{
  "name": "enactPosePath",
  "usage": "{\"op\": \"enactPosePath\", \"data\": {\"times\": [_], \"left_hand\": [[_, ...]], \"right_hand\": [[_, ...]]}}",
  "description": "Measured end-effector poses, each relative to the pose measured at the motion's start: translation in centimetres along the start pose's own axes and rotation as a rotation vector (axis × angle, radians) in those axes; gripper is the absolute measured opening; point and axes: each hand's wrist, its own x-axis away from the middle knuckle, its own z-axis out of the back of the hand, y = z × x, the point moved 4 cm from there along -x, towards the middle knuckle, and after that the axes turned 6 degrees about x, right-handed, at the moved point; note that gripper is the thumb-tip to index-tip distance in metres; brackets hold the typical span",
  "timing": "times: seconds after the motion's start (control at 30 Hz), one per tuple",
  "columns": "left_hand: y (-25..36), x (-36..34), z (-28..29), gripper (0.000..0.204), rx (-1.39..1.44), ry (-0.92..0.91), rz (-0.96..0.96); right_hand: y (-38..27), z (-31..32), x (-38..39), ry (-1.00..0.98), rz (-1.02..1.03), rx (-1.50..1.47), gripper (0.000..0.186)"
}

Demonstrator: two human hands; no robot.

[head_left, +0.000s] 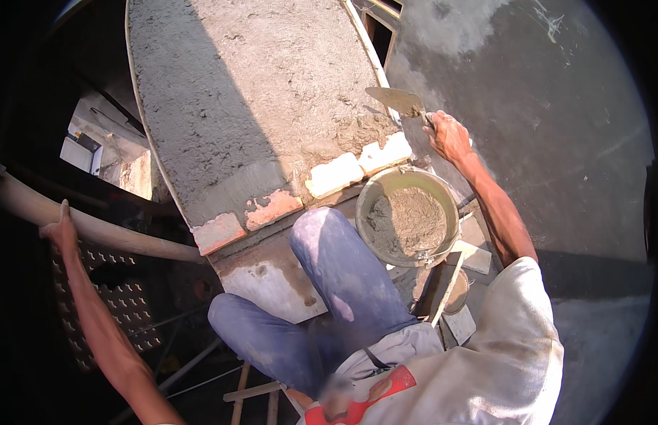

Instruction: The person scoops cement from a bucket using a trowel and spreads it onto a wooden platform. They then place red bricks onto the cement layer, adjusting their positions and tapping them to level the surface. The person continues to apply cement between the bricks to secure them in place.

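Note:
My right hand is closed on the handle of a trowel, whose pointed blade carries some grey mortar. The blade reaches left over the right edge of a mortar-covered slab. Below that hand stands a bucket partly filled with wet mortar. A row of bricks lines the slab's near edge, several of them smeared with mortar. Far to the left, my left hand grips a thick, pale pole, one finger pointing up along it.
Under the pole is a perforated metal platform. A mortar-stained board lies beneath my knees. Beside the bucket are loose tile pieces and a wooden strip. A dark grey wall rises at the right. Left of the slab is a drop to a lower level.

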Motion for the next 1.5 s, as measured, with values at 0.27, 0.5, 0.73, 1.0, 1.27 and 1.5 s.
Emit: {"op": "enactPosePath", "data": {"times": [0.27,0.5,0.73,1.0,1.27,1.5], "left_hand": [[0.0,0.0,0.1,0.085,0.068,-0.044,0.007],[1.6,0.9,0.5,0.076,0.143,0.006,0.004],[2.4,1.5,1.0,0.076,0.204,-0.087,-0.062],[2.3,1.6,0.9,0.074,0.151,-0.045,-0.025],[3.1,1.6,1.1,0.074,0.152,-0.078,-0.020],[1.9,1.2,0.8,0.086,0.114,-0.065,-0.017]], "right_hand": [[1.7,-2.5,3.8,-0.497,0.227,0.172,0.043],[1.8,-6.6,3.1,-0.567,-0.048,0.135,0.043],[2.1,-4.1,2.4,-0.804,-0.556,-0.679,0.049],[-3.8,-9.9,-1.5,-0.950,-0.082,-0.450,0.064],[-9.1,-9.2,-2.9,-0.936,0.261,-0.284,0.065],[-3.8,-7.6,-2.0,-0.646,0.277,0.162,0.044]]}}
